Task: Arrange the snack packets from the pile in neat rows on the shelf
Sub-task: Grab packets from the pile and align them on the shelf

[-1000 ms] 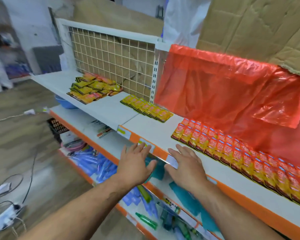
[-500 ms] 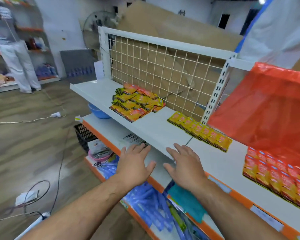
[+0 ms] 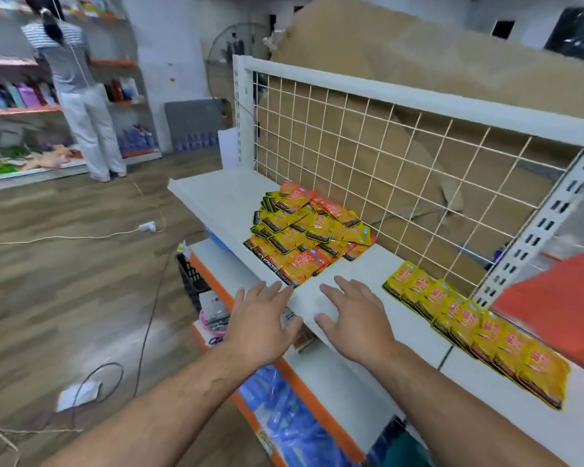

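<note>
Left hand, right hand outspread near pile, perhaps above shelf

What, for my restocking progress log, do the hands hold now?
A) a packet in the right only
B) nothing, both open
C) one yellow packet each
B: both the left hand and right hand hover open-fingered near the pile, gripping no packet.

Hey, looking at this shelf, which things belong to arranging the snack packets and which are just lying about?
Job: pile of snack packets; row of yellow packets already laid out; white shelf; left hand and right hand, both open and empty.
Lying about: red plastic sheet; cardboard; black crate; blue packs on the lower shelf; white plug on the floor.
</note>
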The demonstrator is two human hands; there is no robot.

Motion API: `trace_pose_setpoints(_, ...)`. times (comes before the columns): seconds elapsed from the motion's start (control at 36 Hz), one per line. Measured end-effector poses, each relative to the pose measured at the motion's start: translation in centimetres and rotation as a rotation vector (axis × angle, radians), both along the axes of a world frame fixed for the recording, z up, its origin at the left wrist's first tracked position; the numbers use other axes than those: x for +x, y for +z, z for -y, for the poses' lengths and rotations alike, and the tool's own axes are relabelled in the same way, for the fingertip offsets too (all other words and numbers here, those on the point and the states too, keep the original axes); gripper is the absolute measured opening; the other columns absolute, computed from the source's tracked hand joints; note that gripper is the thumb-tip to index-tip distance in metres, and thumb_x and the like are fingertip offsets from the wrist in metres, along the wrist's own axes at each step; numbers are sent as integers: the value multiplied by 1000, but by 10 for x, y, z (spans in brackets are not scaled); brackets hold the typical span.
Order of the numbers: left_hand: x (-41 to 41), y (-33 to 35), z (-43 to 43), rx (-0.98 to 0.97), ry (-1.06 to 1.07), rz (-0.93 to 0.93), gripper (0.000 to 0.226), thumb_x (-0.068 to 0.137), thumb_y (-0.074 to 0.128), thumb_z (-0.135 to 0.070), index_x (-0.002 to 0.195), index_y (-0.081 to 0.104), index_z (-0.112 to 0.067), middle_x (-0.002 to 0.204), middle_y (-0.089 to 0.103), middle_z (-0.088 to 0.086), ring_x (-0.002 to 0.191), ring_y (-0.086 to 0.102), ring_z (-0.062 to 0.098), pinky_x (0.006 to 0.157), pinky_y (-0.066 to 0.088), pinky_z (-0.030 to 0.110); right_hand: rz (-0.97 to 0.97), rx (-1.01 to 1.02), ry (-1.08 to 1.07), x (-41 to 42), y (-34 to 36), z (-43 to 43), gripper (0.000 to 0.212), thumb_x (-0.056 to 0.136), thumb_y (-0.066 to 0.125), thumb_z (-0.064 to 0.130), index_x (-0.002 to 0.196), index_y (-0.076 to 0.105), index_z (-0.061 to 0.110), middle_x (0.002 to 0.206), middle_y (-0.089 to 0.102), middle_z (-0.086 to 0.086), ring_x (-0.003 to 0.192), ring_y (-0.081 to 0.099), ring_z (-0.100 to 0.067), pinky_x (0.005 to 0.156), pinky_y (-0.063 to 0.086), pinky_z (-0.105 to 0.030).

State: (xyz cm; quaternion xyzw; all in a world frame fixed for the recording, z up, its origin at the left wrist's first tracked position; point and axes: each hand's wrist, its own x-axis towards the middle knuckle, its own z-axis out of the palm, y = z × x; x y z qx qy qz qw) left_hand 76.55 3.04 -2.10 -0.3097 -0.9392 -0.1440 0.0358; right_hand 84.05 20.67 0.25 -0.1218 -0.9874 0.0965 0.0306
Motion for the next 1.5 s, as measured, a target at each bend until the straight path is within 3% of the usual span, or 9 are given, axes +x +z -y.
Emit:
trace_pose_setpoints(0.31, -93, 9, -39, -44, 39, 16, 68, 90, 41, -65, 150, 30, -36, 158, 30, -8, 147, 20, 24, 119, 14, 51, -36, -20, 59, -100, -3, -34, 62, 94, 51, 54, 150, 35, 36, 160, 27, 4, 148, 21, -22, 120, 17, -39)
trace_pose_setpoints(0.53, -174, 10, -64, -51, -30, -63, 64, 85, 43, -61, 144, 42, -35, 150, 44, -6, 140, 35, 24, 114, 25, 51, -49, 9, -16, -160, -9, -51, 61, 86, 41, 59, 143, 46, 35, 153, 39, 3, 139, 35, -26, 113, 32, -42)
trace_pose_setpoints(0.67, -221, 11, -78, -5, -76, -127, 51, 79, 56, -47, 120, 66, -20, 115, 69, 5, 108, 61, 30, 88, 52, 43, -57, 32, -186, -194, -6, -58, 51, 91, 51, 57, 135, 54, 31, 138, 53, 0, 125, 47, -27, 104, 39, -38)
trace_pose_setpoints(0.78, -250, 19, -85, -34, -82, -43, 42, 89, 56, -41, 121, 58, -15, 111, 63, 8, 106, 57, 32, 82, 49, 39, -61, 36, -362, -221, -2, -61, 49, 91, 46, 59, 118, 58, 20, 111, 62, -8, 107, 57, -31, 86, 46, -37)
trace_pose_setpoints(0.92, -276, 23, -87, -82, -107, 30, 51, 87, 60, -47, 123, 46, -15, 114, 57, 9, 109, 52, 29, 82, 48, 39, 23, -37, -510, -243, -2, -60, 59, 88, 52, 64, 121, 47, 16, 118, 58, -9, 107, 62, -33, 81, 51, -41)
trace_pose_setpoints(1.14, -298, 31, -93, -103, -175, 125, 60, 80, 71, -46, 122, 42, -15, 115, 54, 11, 104, 57, 31, 77, 48, 37, -25, -348, -729, -252, -5, -68, 58, 76, 78, 44, 115, 50, 10, 108, 67, -7, 102, 64, -30, 74, 47, -33)
trace_pose_setpoints(1.28, -299, 41, -95, 63, -200, 197, 33, 87, 61, -21, 114, 43, -13, 105, 59, 11, 92, 61, 30, 69, 46, 37, -124, -683, -837, -252, -2, -73, 28, 71, 83, 24, 79, 69, 1, 77, 72, -14, 71, 69, -29, 63, 54, -38)
trace_pose_setpoints(1.36, -300, 42, -99, 142, -187, 326, 33, 87, 58, -13, 118, 47, -13, 98, 63, 7, 87, 62, 27, 71, 50, 37, -183, -878, -908, -245, 1, -69, 29, 76, 77, 16, 61, 53, 12, 51, 51, -8, 40, 44, -21, 39, 32, -25)
trace_pose_setpoints(1.5, -292, 39, -109, 200, -208, 522, 37, 85, 62, -15, 121, 52, -15, 109, 63, 7, 93, 62, 24, 70, 48, 31, -202, -941, -947, -229, 7, -62, 33, 75, 69, 11, 59, 42, 20, 54, 35, -5, 39, 27, -16, 43, 19, -21)
